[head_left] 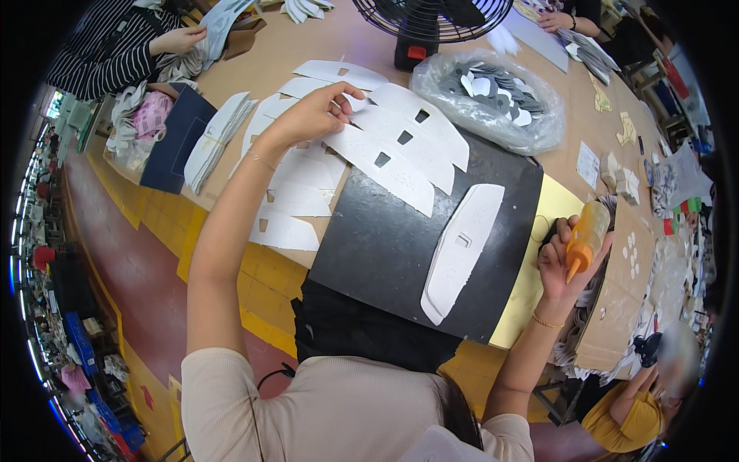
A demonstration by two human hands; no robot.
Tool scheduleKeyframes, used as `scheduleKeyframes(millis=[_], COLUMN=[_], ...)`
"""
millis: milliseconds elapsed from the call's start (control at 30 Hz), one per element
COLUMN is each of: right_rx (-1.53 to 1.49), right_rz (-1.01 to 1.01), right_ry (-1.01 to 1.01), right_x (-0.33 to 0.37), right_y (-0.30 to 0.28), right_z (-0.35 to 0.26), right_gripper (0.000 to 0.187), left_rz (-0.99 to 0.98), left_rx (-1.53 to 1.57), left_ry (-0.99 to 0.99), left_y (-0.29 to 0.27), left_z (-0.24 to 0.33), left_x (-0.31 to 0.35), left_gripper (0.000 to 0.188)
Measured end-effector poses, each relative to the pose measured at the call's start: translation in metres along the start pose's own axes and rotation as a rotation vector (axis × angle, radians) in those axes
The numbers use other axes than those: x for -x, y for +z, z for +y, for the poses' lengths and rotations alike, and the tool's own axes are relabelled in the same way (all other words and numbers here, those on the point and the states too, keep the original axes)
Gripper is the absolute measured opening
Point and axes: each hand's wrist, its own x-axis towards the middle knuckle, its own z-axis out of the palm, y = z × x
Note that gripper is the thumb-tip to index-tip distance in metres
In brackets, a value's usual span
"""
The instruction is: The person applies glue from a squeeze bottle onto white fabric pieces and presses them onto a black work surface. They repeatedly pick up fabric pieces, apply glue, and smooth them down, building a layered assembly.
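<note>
Brown desk (323, 38) runs wide, its near edge dropping to a red-and-yellow floor (138, 269). Black mat (385, 246) overhangs that edge, one white cut piece (460, 250) lying alone mid-mat, bare mat around it. Left hand (312, 115) pinches a piece in the fanned white row (385, 154). Right hand (558, 266), fingers wrapped around an orange glue bottle (586, 235), nozzle down, beside the mat's right edge.

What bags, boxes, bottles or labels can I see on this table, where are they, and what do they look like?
Clear plastic bag: by the fan, holding grey and white cut pieces.
Orange squeeze bottle: in the right hand, nozzle down.
Navy box: left table edge.
Small white card: right side, flat.
</note>
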Motion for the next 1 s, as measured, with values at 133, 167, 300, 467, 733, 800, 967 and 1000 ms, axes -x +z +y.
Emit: scheduleKeyframes(millis=[133, 167, 300, 467, 733, 800, 967, 1000], right_rx=[0.007, 0.009, 0.005, 0.101, 0.92, 1.113, 1.236, 1.248], right_rz=[-0.006, -0.007, -0.018, 0.068, 0.076, 0.032, -0.038, -0.039], right_ry=[0.002, 0.001, 0.0, -0.041, -0.182, -0.276, -0.328, -0.323], right_x=[0.0, 0.0, 0.0, 0.002, -0.017, -0.026, -0.034, -0.035], right_y=[0.001, 0.001, -0.001, -0.002, 0.022, 0.034, 0.046, 0.048], right_z=[0.001, 0.001, 0.002, 0.005, 0.044, 0.056, 0.065, 0.065], right_gripper=[0.075, 0.075, 0.076, 0.075, 0.069, 0.06, 0.047, 0.046], left_rz=[0.004, 0.009, 0.052, 0.215, -0.019, -0.052, -0.02, -0.02], left_rx=[-0.007, 0.016, 0.027, -0.052, -0.318, -0.33, -0.281, -0.28], left_ry=[-0.005, -0.014, -0.018, 0.123, 0.636, 0.674, 0.647, 0.651], left_y=[-0.005, -0.006, -0.009, 0.003, 0.149, 0.174, 0.199, 0.2], left_z=[-0.008, -0.009, -0.004, 0.021, 0.059, 0.059, 0.051, 0.049], left_x=[-0.001, -0.001, 0.005, 0.032, 0.144, 0.155, 0.165, 0.165], left_gripper=[0.052, 0.051, 0.045, 0.034, 0.036, 0.041, 0.044, 0.044])
